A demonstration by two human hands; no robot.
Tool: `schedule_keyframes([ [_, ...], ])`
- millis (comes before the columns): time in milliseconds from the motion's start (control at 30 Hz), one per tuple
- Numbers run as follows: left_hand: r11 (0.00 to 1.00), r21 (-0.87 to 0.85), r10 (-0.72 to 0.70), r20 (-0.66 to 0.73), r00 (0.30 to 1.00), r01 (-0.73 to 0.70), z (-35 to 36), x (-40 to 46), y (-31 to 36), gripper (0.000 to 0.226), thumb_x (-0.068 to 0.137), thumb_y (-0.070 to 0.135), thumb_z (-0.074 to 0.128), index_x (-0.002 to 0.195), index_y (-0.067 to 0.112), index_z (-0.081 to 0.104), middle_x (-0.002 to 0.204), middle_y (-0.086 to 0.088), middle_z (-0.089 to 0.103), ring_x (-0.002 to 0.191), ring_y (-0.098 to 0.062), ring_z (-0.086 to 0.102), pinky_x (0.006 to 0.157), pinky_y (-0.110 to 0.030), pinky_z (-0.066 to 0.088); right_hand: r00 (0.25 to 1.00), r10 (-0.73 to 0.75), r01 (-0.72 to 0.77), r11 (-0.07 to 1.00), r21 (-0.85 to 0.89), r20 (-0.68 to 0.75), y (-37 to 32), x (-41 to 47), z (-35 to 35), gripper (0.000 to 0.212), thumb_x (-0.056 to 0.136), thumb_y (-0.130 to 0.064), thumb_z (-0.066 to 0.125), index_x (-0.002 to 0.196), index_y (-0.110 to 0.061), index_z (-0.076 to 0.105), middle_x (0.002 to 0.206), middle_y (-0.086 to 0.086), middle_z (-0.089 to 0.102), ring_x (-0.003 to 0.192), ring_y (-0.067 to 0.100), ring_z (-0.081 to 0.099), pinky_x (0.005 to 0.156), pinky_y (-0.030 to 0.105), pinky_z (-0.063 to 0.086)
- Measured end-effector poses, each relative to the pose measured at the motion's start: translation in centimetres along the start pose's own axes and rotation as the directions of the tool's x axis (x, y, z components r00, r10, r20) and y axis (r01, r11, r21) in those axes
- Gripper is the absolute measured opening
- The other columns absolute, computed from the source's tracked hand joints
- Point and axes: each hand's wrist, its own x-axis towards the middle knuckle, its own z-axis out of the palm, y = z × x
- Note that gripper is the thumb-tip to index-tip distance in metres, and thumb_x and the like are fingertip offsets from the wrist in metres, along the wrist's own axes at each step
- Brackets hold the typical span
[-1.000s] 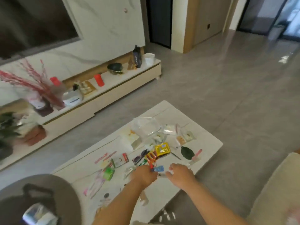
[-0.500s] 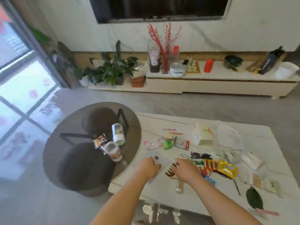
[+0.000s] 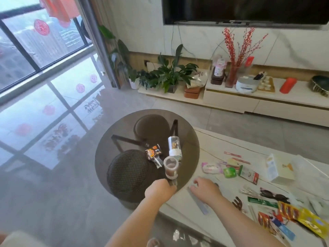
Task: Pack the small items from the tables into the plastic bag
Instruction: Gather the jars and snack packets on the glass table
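My left hand (image 3: 159, 191) is closed at the near rim of the round dark glass table (image 3: 114, 139), with something small and grey pinched in its fingers just below a small clear jar (image 3: 171, 168). A snack packet (image 3: 153, 152) and a lying clear bottle (image 3: 175, 145) sit behind the jar. My right hand (image 3: 206, 190) rests open, fingers spread, on the white table (image 3: 206, 141), over a clear ruler (image 3: 200, 204). A pink pack (image 3: 211, 168), green packet (image 3: 229, 172), white carton (image 3: 278, 169), hair clip (image 3: 237, 202) and yellow packet (image 3: 311, 223) lie to the right. The plastic bag is not clearly visible.
A woven stool (image 3: 128, 173) shows under the glass table. Beyond a strip of grey floor stands a low TV stand (image 3: 249, 104) with vases and potted plants (image 3: 169, 75). Tall windows (image 3: 35, 41) fill the left side.
The view has swung left from the white table's right end to the round glass table. My left hand has moved onto the glass table's rim near the jar; my right hand has shifted left.
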Motion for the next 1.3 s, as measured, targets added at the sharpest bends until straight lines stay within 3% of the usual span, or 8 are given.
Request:
schedule_keyframes([
  [200,0.999,0.039,0.008,-0.02,1.0,-0.007,-4.6,3.2,-7.4,0.04,0.087,0.054,0.046,0.097,0.02,0.065,0.092,0.004,0.064,0.089,-0.019,0.063,0.079,-0.035,0.054,1.0,-0.001,0.001,0.999,0.043,-0.002,-7.9,2.0,2.9,0.032,0.087,-0.045,0.047,0.108,-0.022,0.055,0.101,-0.001,0.062,0.093,0.019,0.06,0.081,0.036,0.051],
  [333,1.0,0.025,0.003,-0.003,1.0,-0.003,-6.6,5.3,-9.6,0.041,0.089,0.053,0.046,0.095,0.018,0.066,0.09,0.003,0.066,0.085,-0.019,0.064,0.08,-0.038,0.056,1.0,0.019,-0.02,0.995,0.101,0.02,-10.6,3.6,4.1,0.023,0.089,-0.044,0.048,0.098,-0.024,0.05,0.08,-0.008,0.053,0.077,0.011,0.056,0.065,0.025,0.044],
  [567,1.0,-0.007,-0.009,-0.016,1.0,0.009,-8.8,8.9,-10.0,0.038,0.091,0.051,0.046,0.098,0.02,0.066,0.084,0.007,0.062,0.081,-0.015,0.063,0.075,-0.032,0.056,0.996,0.053,-0.065,0.984,0.164,0.075,-12.5,7.5,4.1,0.048,0.091,-0.041,0.05,0.133,-0.019,0.045,0.13,0.001,0.057,0.117,0.021,0.056,0.094,0.034,0.048],
  [667,0.999,-0.048,-0.026,-0.018,0.999,0.025,-9.2,10.7,-9.6,0.037,0.092,0.049,0.047,0.099,0.019,0.068,0.087,0.005,0.065,0.082,-0.015,0.065,0.076,-0.032,0.057,0.99,0.086,-0.108,0.971,0.215,0.113,-13.1,9.7,4.3,0.048,0.091,-0.041,0.051,0.134,-0.02,0.044,0.131,0.0,0.056,0.118,0.02,0.056,0.094,0.033,0.048],
  [833,0.99,-0.13,-0.052,-0.033,0.998,0.047,-8.7,16.3,-9.5,0.03,0.091,0.048,0.05,0.102,0.024,0.064,0.078,0.012,0.058,0.071,-0.004,0.059,0.057,-0.018,0.047,0.983,0.115,-0.158,0.931,0.329,0.146,-14.2,14.8,5.9,0.048,0.089,-0.039,0.056,0.132,-0.022,0.043,0.123,0.0,0.057,0.104,0.015,0.057,0.081,0.025,0.045],
  [1033,0.992,-0.117,-0.046,-0.001,0.999,0.046,-7.9,24.5,-9.9,0.029,0.089,0.05,0.051,0.103,0.027,0.062,0.084,0.012,0.06,0.072,-0.004,0.06,0.062,-0.021,0.051,0.97,0.2,-0.244,0.826,0.508,0.141,-15.1,20.9,8.5,0.054,0.086,-0.034,0.064,0.133,-0.02,0.043,0.124,-0.001,0.055,0.112,0.014,0.054,0.089,0.026,0.045],
  [1167,0.994,-0.111,-0.013,0.032,0.999,0.016,-7.4,30.6,-10.7,0.028,0.088,0.046,0.053,0.104,0.025,0.064,0.08,0.011,0.061,0.068,-0.004,0.06,0.052,-0.018,0.045,0.962,0.245,-0.271,0.813,0.515,0.119,-16.0,25.1,11.0,0.055,0.086,-0.03,0.065,0.134,-0.019,0.041,0.131,0.0,0.053,0.121,0.017,0.051,0.097,0.03,0.043],
  [1300,0.997,-0.082,0.017,0.051,0.999,-0.013,-6.8,35.2,-12.5,0.035,0.088,0.045,0.055,0.116,0.025,0.059,0.1,0.006,0.061,0.083,-0.009,0.062,0.066,-0.023,0.054,0.959,0.272,-0.274,0.818,0.506,0.08,-17.2,28.8,13.5,0.056,0.084,-0.028,0.067,0.133,-0.019,0.042,0.13,-0.001,0.052,0.121,0.019,0.051,0.095,0.028,0.041],
])
